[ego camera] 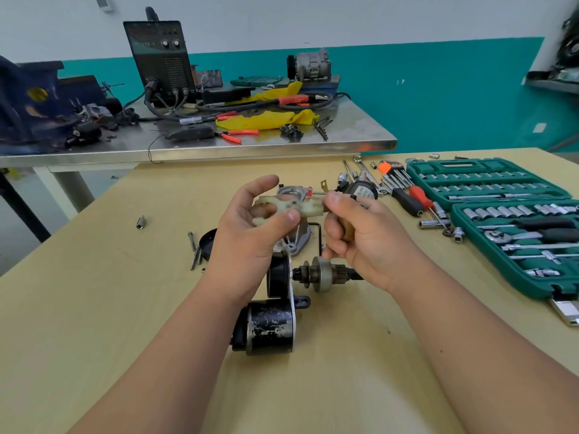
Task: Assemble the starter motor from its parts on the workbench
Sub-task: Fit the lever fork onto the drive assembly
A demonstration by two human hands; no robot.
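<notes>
My left hand (pixel 250 227) pinches a pale plastic shift fork (pixel 289 206), held up over the bench. My right hand (pixel 360 233) touches the fork's right end with the thumb while its curled fingers grip a brown cylindrical plunger (pixel 348 228). Below the hands lies the black motor body (pixel 271 327) with its solenoid housing (pixel 279 275) and, to the right, the drive pinion and clutch (pixel 322 274). The silver nose housing (pixel 297 242) sits behind, partly hidden by my hands. A black end cap (pixel 208 241) and long through bolts (pixel 195 252) lie to the left.
A green socket set case (pixel 501 208) lies open at right, with screwdrivers (pixel 413 198), hex keys and loose sockets beside it. A small socket bit (pixel 140 221) sits at left. A steel table (pixel 219 145) behind carries a welder, cables, pliers and yellow cloth.
</notes>
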